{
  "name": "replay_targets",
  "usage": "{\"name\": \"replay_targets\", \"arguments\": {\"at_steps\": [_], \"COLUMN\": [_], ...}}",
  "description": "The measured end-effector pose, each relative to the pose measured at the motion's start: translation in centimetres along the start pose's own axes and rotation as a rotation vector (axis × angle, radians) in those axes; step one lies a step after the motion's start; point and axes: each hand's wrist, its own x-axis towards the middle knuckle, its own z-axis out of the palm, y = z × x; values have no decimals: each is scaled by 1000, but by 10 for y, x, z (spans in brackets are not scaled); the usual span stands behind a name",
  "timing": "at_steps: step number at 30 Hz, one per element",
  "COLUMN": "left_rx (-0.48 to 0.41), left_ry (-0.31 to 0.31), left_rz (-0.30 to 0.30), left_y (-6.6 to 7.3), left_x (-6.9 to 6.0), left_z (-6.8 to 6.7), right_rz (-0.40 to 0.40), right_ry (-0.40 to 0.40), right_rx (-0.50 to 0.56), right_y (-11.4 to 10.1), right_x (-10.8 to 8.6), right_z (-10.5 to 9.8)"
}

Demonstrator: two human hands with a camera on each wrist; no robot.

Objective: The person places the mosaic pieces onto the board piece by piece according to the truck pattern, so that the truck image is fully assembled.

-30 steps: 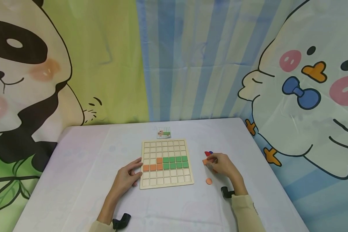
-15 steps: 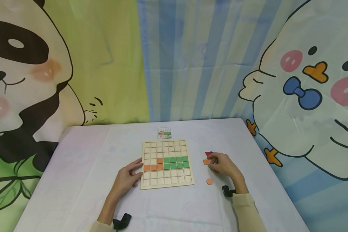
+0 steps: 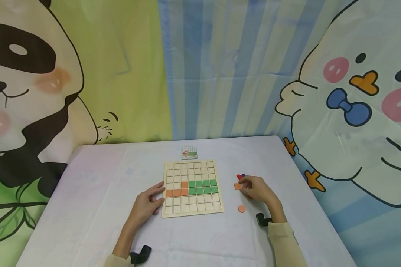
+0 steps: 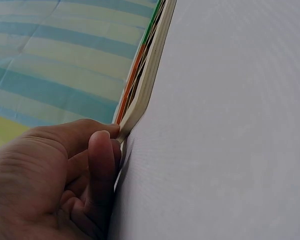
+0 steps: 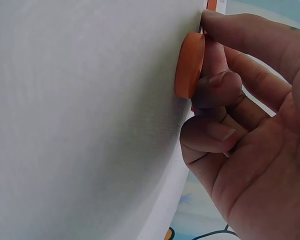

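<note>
A pale wooden grid board (image 3: 192,205) lies mid-table, with orange square tiles (image 3: 176,192) and green square tiles (image 3: 206,190) filling part of two rows. My left hand (image 3: 143,207) rests against the board's left edge; in the left wrist view the fingertips touch the board's side (image 4: 149,80). To the board's right, my right hand (image 3: 255,190) pinches a loose orange square tile (image 3: 237,186) between thumb and index finger. Below those fingers, a rounded orange piece (image 5: 191,65) shows in the right wrist view, mostly hidden by the hand from above.
An orange disc (image 3: 241,208) lies nearer the front. Just beyond the right fingers are a red piece (image 3: 239,177) and a blue piece (image 3: 243,175), partly covered. A small pattern card (image 3: 189,152) lies behind the board on the white tablecloth (image 3: 103,178).
The right fingertips have shifted slightly right at the orange square tile, and more of the tile shows. My left hand and the board stay in place.
</note>
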Motion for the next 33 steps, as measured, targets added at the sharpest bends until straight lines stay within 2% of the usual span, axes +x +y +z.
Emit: {"name": "replay_targets", "arguments": {"at_steps": [13, 23, 33], "left_rx": [19, 15, -2], "left_ry": [11, 10, 11], "left_rz": [-6, -1, 5], "left_y": [0, -1, -1], "left_x": [0, 1, 1], "left_z": [1, 2, 1], "right_rz": [-47, -123, -142], "right_ry": [19, 66, 42], "right_rx": [-20, -9, 2], "right_y": [-6, -23, -42], "right_x": [0, 4, 10], "right_z": [1, 9, 18]}}
